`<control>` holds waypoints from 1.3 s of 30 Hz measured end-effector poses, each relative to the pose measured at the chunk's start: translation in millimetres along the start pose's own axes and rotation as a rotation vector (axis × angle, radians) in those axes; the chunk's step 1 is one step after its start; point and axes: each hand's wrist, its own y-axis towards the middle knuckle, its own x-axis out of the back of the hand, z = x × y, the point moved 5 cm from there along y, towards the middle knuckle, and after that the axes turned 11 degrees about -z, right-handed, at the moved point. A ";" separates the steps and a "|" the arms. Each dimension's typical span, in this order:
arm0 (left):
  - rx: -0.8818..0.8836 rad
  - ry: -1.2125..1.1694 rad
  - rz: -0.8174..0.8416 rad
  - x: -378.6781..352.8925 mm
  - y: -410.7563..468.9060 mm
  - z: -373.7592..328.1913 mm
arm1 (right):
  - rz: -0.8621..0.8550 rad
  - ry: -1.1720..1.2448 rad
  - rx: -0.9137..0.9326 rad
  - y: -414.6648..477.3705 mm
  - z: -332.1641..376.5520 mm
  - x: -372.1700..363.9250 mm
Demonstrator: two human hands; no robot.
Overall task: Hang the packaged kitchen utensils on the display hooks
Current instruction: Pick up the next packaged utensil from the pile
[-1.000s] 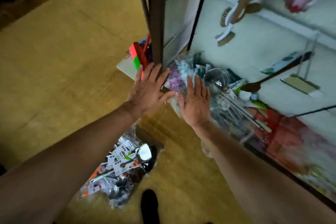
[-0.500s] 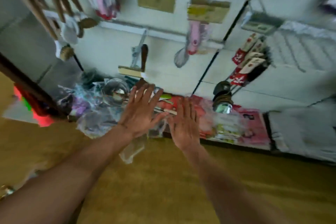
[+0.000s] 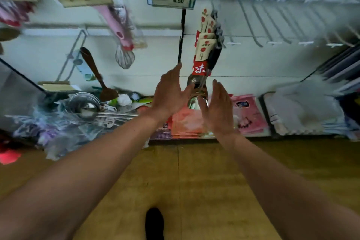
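Both hands are held flat with fingers straight and nothing gripped. The left hand (image 3: 171,91) and the right hand (image 3: 219,109) are set on either side of the bowls of the packaged ladles (image 3: 204,52) at the centre of the frame, apparently so that the hanging bunch can be steadied or squared. Whether the steel is actually touched cannot be told. More packaged utensils (image 3: 87,111) are seen heaped at lower left, and bare hooks (image 3: 272,31) at upper right are presumably meant for them.
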 end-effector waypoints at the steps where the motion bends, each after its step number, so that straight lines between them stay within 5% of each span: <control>1: 0.076 -0.089 0.010 -3.6 9.6 1.2 | 0.030 0.042 -0.057 7.4 -3.7 0.2; 6: 0.125 -0.344 -0.020 -20.4 65.9 -11.5 | 0.104 0.323 -0.390 54.4 -26.4 -15.9; 11: 0.196 -0.463 -0.034 -46.5 96.0 -19.4 | 0.022 0.506 -0.506 81.4 -38.3 -41.4; 18: 0.226 -0.489 0.100 -72.7 98.8 -15.5 | 0.067 0.342 -0.360 77.6 -50.7 -70.8; 27: 0.280 -0.477 0.000 -74.5 90.6 -34.8 | 0.246 0.429 -0.289 73.2 -62.2 -79.8; 39: 0.248 -0.488 -0.025 -56.0 67.6 -33.8 | 0.189 0.344 0.000 40.1 -62.9 -75.4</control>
